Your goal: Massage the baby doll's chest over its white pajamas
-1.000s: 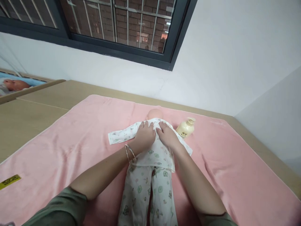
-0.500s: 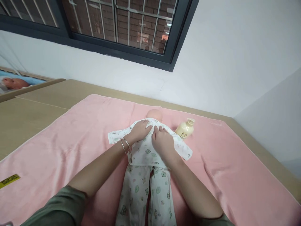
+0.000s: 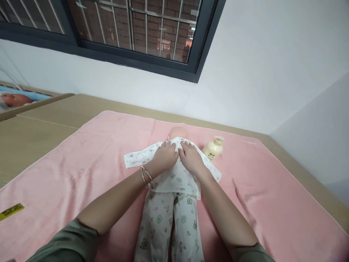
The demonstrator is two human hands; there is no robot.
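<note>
The doll point(image 3: 174, 171) lies at the centre of the frame on a pink towel point(image 3: 81, 163), head toward the upper part of the frame and legs toward the lower edge. It wears a white printed shirt point(image 3: 174, 178) and matching trousers point(image 3: 170, 225).

The left hand point(image 3: 165, 157) rests flat, palm down, on the upper left of the doll's chest, fingers extended and close together, gripping nothing. Two thin bangles point(image 3: 146, 175) encircle its wrist. The right hand point(image 3: 191, 158) rests flat just beside it, on the upper right of the chest, fingers likewise extended and holding nothing. The fingertips of both hands lie near the shirt collar, just below the doll's head point(image 3: 177, 131).

A cream pump bottle point(image 3: 213, 149) lies on the towel just right of the doll's shoulder. The towel covers a tan surface point(image 3: 40, 123). A dark-framed window point(image 3: 122, 32) occupies the upper left of the frame.
</note>
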